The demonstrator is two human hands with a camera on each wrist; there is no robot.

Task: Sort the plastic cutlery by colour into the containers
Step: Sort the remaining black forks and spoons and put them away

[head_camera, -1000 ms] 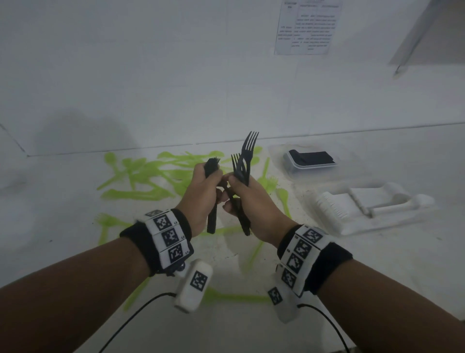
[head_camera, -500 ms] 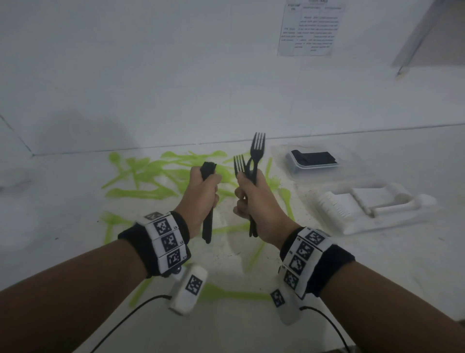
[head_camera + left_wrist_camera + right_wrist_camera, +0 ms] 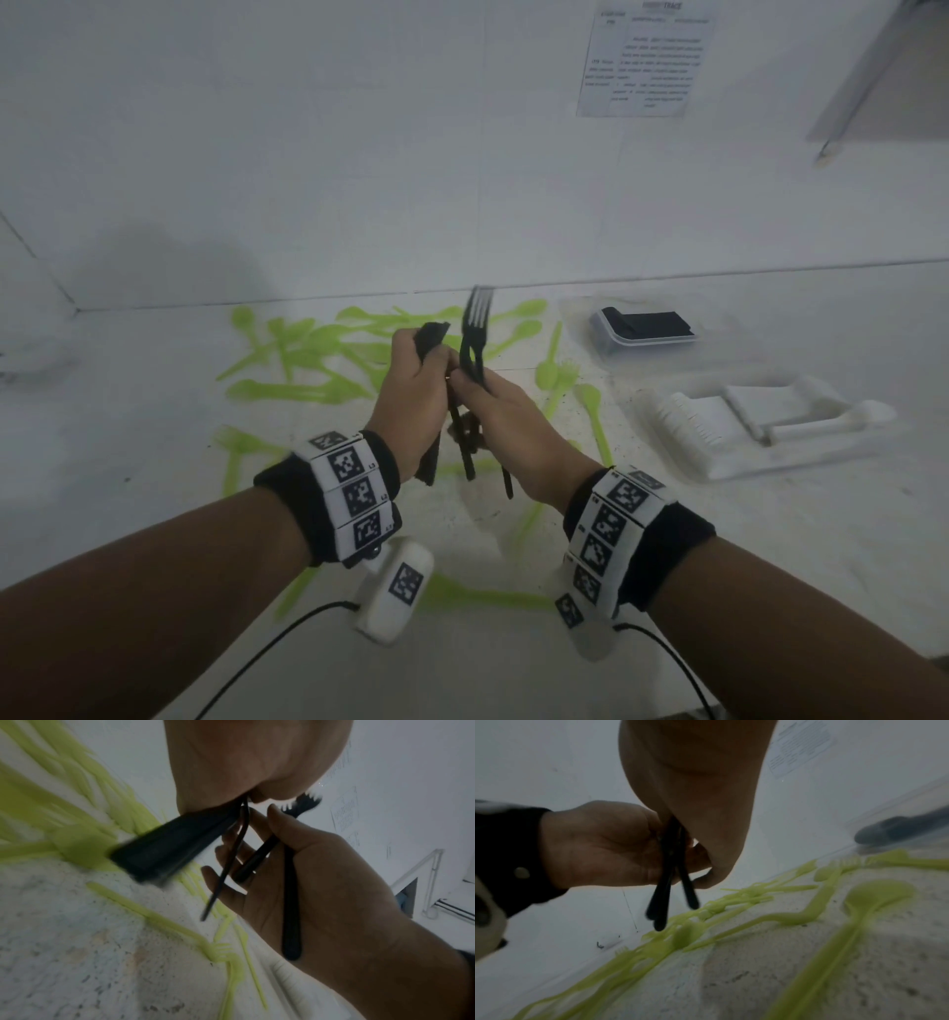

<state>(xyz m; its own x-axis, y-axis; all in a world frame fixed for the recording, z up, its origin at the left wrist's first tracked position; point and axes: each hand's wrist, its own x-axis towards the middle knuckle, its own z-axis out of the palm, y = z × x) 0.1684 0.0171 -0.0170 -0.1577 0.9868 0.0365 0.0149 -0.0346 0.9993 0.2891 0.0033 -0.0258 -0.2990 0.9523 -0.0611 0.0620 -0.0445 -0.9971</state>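
Green cutlery [image 3: 308, 354] lies scattered across the left and middle of the speckled white worktop [image 3: 513, 668], forks and spoons crossing one another.

Above it, the left hand [image 3: 411, 406] is raised with its fingers [image 3: 436, 360] curled round a bundle of black cutlery [image 3: 429, 334], the handles sticking out below the palm. In the left wrist view that bundle [image 3: 164, 850] juts out from under the hand as a dark, blurred block.

Touching it on the right, the right hand [image 3: 506, 426] pinches black forks [image 3: 475, 329] that stand upright, prongs up; the count is hard to tell. Their handles [image 3: 670, 882] hang down below the two hands in the right wrist view. The hands meet at the fingertips.

Further right, a clear container [image 3: 606, 339] near the wall holds black cutlery lying flat. Nearer the person, just beside it, a second clear container [image 3: 719, 470] holds white cutlery [image 3: 688, 421]. A printed sheet [image 3: 644, 61] hangs on the wall above.
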